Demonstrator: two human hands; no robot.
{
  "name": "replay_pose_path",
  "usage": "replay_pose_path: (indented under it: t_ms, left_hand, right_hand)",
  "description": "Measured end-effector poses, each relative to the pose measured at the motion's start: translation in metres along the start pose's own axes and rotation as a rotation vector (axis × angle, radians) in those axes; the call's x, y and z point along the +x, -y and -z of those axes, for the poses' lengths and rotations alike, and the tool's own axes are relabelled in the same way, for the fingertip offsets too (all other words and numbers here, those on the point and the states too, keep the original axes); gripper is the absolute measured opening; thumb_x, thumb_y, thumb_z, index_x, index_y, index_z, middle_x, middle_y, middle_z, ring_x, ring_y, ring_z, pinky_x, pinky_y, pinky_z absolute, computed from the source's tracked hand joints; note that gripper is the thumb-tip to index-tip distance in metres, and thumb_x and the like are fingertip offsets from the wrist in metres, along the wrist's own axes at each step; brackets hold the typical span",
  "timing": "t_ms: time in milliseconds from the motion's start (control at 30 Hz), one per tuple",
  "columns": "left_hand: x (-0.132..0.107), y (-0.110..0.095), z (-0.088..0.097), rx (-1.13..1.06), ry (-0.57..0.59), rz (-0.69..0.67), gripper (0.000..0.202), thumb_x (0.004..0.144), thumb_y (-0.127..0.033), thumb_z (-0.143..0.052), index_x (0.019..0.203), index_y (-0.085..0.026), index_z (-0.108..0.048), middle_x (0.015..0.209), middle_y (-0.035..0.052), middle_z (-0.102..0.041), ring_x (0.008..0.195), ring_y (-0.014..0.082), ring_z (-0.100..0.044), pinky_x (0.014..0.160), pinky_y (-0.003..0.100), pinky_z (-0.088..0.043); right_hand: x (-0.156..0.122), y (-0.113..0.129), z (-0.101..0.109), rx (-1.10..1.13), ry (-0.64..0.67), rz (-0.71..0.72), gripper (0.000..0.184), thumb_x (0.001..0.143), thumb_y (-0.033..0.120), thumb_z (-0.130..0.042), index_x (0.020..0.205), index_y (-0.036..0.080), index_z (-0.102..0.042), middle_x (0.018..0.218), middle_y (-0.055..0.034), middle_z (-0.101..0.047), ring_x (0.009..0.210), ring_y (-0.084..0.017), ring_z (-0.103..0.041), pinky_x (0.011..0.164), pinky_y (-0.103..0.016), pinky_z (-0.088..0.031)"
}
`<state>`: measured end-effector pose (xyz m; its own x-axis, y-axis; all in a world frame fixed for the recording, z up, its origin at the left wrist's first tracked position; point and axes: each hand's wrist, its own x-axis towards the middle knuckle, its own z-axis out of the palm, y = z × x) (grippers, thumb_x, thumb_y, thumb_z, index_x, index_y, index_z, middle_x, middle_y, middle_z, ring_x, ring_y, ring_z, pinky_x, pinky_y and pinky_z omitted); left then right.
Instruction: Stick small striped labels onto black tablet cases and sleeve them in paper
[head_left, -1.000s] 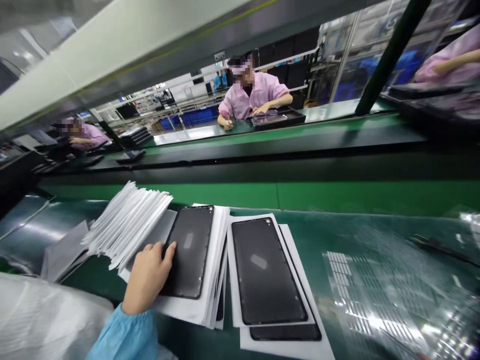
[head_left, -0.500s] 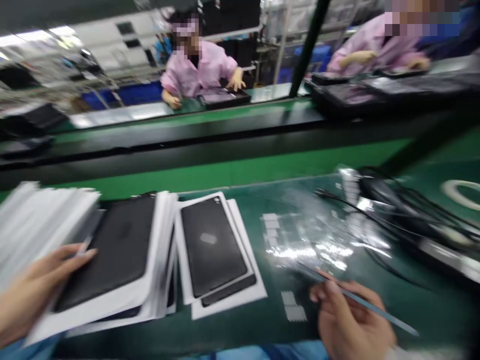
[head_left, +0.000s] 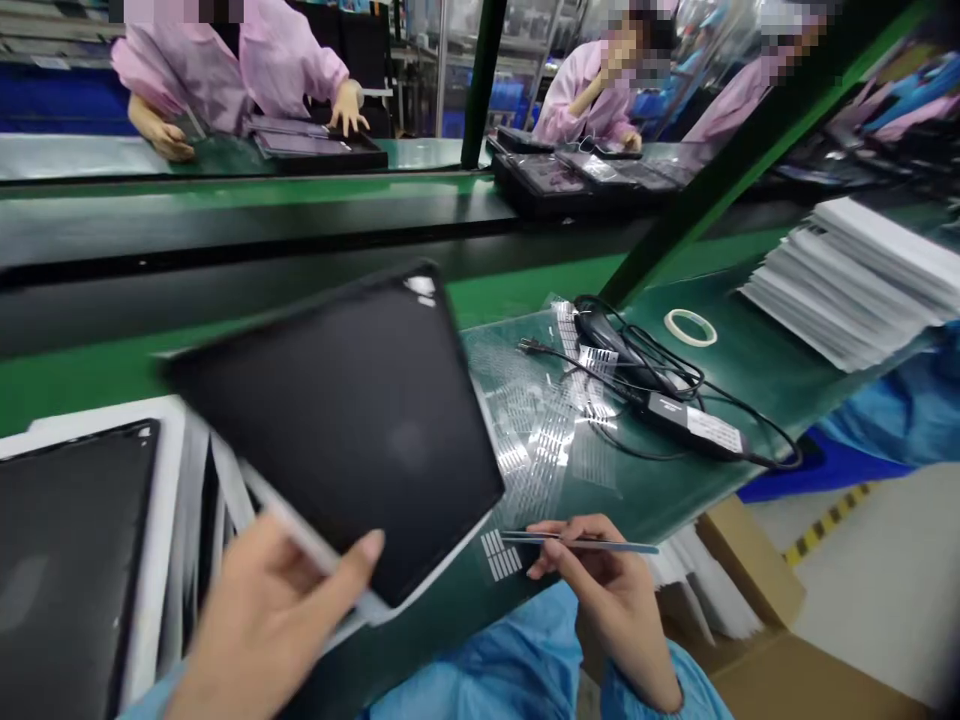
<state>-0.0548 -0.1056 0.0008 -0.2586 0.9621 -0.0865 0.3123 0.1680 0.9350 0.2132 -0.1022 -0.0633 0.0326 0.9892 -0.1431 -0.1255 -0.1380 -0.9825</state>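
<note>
Two hands, well apart: left hand [head_left: 262, 630] gripping a black panel [head_left: 337, 430] tilted up in the air, right hand [head_left: 607, 600] pinching slim tweezers [head_left: 577, 543] just below the panel's right corner, clear label sheet [head_left: 540, 440] right of it, more panels [head_left: 67, 570] stacked left of it.

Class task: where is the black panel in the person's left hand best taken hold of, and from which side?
The black panel is probably best held at its near edge, by the white backing card, from the person's side, like the left hand: that edge sits lowest and nearest, leaving the dark face free.
</note>
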Motion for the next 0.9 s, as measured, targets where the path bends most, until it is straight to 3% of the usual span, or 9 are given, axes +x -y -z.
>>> replay_pose_path:
  t_ms: [100,200,333,467,667,900]
  left_hand:
    - [0.012,0.001,-0.029,-0.038,0.177,-0.070,0.021,0.079,-0.038,-0.064,0.089,-0.019,-0.066,0.085,0.0045,-0.069,0.082,0.0217,-0.069,0.071,0.030,-0.059]
    - [0.018,0.015,-0.045,0.079,0.233,-0.163,0.016,0.081,-0.034,-0.060,0.079,-0.020,-0.067,0.075,0.0040,-0.065,0.079,0.0205,-0.066,0.074,0.031,-0.058]
    - [0.017,0.027,-0.047,0.175,0.220,-0.183,0.021,0.080,-0.036,-0.061,0.067,-0.020,-0.063,0.063,0.0024,-0.058,0.061,0.0168,-0.060,0.059,0.027,-0.056]
    - [0.013,0.022,-0.048,0.247,0.192,-0.286,0.021,0.080,-0.035,-0.059,0.067,-0.020,-0.064,0.063,0.0038,-0.059,0.062,0.0169,-0.059,0.048,0.023,-0.049]
    - [0.013,0.016,-0.049,0.353,0.131,-0.389,0.026,0.081,-0.033,-0.059,0.058,-0.020,-0.060,0.055,0.0026,-0.054,0.059,0.0167,-0.056,0.053,0.025,-0.050]
    - [0.013,0.019,-0.051,0.328,0.104,-0.346,0.027,0.079,-0.036,-0.060,0.056,-0.021,-0.054,0.055,0.0020,-0.051,0.058,0.0172,-0.055,0.051,0.026,-0.049]
  right_hand:
    - [0.000,-0.005,0.003,-0.027,0.035,0.012,0.010,0.087,0.022,-0.064,0.086,0.021,-0.053,0.094,-0.0047,-0.070,0.064,-0.013,-0.067,0.066,-0.028,-0.056]
    - [0.000,-0.007,0.004,-0.031,0.042,0.031,0.009,0.088,0.021,-0.062,0.087,0.022,-0.054,0.095,-0.0035,-0.069,0.064,-0.013,-0.067,0.066,-0.027,-0.056]
    - [0.000,-0.006,0.003,-0.026,0.046,0.034,0.009,0.088,0.020,-0.062,0.086,0.021,-0.053,0.094,-0.0030,-0.069,0.063,-0.013,-0.067,0.065,-0.028,-0.056]
    - [0.002,-0.004,0.002,-0.009,0.043,0.046,0.009,0.088,0.019,-0.062,0.085,0.021,-0.053,0.092,-0.0032,-0.070,0.062,-0.013,-0.066,0.063,-0.028,-0.057]
    - [0.001,-0.004,0.001,-0.018,0.050,0.028,0.009,0.087,0.019,-0.063,0.086,0.020,-0.054,0.093,-0.0041,-0.070,0.064,-0.013,-0.065,0.063,-0.028,-0.057]
    - [-0.001,-0.002,0.001,-0.002,0.046,-0.012,0.010,0.087,0.020,-0.064,0.083,0.020,-0.054,0.092,-0.0049,-0.069,0.063,-0.012,-0.064,0.062,-0.028,-0.056]
